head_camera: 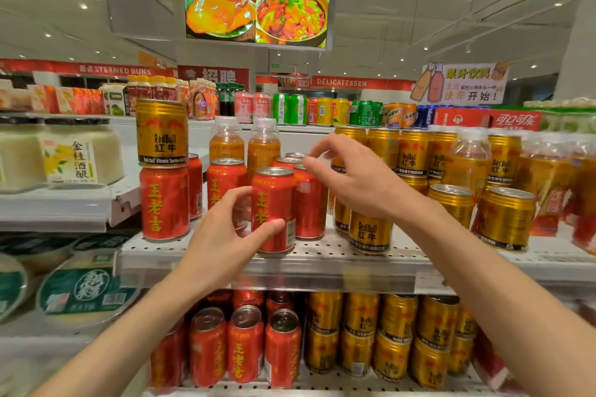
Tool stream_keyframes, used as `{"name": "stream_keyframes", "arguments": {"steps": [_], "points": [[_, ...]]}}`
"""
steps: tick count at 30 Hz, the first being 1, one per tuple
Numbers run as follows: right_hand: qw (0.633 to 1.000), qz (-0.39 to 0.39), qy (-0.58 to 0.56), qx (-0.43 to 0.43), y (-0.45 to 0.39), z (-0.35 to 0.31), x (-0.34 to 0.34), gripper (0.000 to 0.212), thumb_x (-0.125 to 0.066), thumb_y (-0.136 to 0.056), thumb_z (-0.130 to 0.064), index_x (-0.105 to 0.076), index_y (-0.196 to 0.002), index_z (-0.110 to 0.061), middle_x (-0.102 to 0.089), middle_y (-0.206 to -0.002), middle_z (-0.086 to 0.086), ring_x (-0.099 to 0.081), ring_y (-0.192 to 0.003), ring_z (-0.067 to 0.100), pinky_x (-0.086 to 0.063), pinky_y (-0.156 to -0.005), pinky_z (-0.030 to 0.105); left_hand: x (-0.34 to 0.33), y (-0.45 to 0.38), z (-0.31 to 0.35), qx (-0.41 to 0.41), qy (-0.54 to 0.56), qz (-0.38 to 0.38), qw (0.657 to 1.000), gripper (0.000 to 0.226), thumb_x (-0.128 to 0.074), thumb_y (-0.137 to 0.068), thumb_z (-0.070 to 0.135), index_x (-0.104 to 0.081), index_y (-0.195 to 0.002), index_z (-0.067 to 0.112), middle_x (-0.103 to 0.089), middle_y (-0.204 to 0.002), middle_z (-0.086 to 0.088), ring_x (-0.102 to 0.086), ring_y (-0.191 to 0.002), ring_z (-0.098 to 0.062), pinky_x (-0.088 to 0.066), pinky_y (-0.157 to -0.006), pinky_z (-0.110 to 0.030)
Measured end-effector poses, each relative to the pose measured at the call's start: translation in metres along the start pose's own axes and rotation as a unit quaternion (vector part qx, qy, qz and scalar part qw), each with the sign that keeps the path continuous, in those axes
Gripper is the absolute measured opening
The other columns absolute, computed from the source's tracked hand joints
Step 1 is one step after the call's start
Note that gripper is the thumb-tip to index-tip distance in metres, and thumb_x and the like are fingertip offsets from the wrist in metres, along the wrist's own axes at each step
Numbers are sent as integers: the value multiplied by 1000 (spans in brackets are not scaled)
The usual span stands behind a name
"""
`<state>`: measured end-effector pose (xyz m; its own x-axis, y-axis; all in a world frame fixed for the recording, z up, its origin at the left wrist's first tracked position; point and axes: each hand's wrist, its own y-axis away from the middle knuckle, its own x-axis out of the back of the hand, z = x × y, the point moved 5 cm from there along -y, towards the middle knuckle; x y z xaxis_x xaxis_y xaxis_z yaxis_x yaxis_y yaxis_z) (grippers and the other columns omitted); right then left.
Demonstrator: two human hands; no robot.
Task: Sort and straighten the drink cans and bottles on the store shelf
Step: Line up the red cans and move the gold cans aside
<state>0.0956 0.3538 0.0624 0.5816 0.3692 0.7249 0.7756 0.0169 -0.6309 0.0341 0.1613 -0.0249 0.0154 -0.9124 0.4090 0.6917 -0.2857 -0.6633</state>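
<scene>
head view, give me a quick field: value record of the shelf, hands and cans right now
left hand: thumb and fingers around front red can on the shelf
right hand: open, fingers above the red cans behind, gripping nothing
misplaced: gold can stacked on red can at left
bottles: two orange drink bottles behind the red cans
right side: gold cans, some stacked
lower shelf: red cans left, gold cans right

The left hand (222, 235) hides part of a red can (274, 203); far-right bottles (583, 171) blur, cut by the edge.
</scene>
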Motion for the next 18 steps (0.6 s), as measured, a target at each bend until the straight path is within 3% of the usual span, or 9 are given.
{"name": "stream_keyframes", "arguments": {"steps": [2, 4, 8, 10, 13, 16, 18], "points": [[997, -38, 70, -12, -3, 11, -5, 45, -57, -94, -55, -53, -129, -25, -57, -132, -5, -53, -117, 11, -46, -97, 31, 1, -2, -1, -6, -30, 13, 999, 64, -77, -79, 50, -51, -134, 31, -61, -115, 22, -58, -100, 8, -38, -81, -7], [993, -75, 90, -26, -3, 17, -14, 51, -60, -91, -58, -49, -131, -27, -58, -134, -4, -58, -110, 13, -51, -93, 35, -1, -3, -1, -19, -67, 21, 997, 68, -75, -81, 52, -49, -139, 27, -60, -120, 18, -55, -103, 1, -38, -83, -11], [996, -38, 81, -21, -3, 18, -6, 37, -61, -94, -47, -55, -124, -25, -65, -123, -5, -64, -89, 10, -58, -83, 38, -4, -6, -2, -23, -106, 24, 994, 76, -71, -84, 54, -42, -147, 23, -61, -136, 6, -53, -112, -4, -36, -91, -21], [997, -14, 79, -22, -6, 21, 5, 33, -60, -96, -44, -57, -122, -24, -66, -117, -6, -63, -96, 11, -57, -86, 37, -5, -8, -3, -17, -118, 22, 993, 79, -71, -85, 54, -39, -149, 22, -59, -140, 3, -55, -122, -12, -34, -93, -21], [995, -61, 75, -29, -6, 21, -2, 41, -61, -93, -53, -55, -124, -27, -62, -126, -5, -60, -107, 13, -54, -90, 35, -9, -11, -2, -21, -136, 27, 990, 78, -71, -85, 53, -40, -149, 20, -57, -143, 1, -53, -130, -16, -33, -95, -21], [994, -76, 81, -18, -3, 20, -14, 42, -61, -92, -55, -49, -124, -29, -63, -132, 1, -61, -110, 18, -54, -92, 41, -10, -13, -3, -18, -172, 27, 985, 81, -67, -85, 57, -40, -150, 18, -58, -137, 0, -56, -125, -19, -41, -97, -30], [994, -69, 78, -19, -3, 19, -14, 41, -61, -92, -55, -49, -122, -29, -64, -132, 2, -62, -108, 20, -55, -91, 41, -9, -15, -5, -16, -210, 25, 977, 81, -61, -84, 64, -43, -148, 19, -55, -122, 0, -63, -107, -21, -45, -87, -33]]}}
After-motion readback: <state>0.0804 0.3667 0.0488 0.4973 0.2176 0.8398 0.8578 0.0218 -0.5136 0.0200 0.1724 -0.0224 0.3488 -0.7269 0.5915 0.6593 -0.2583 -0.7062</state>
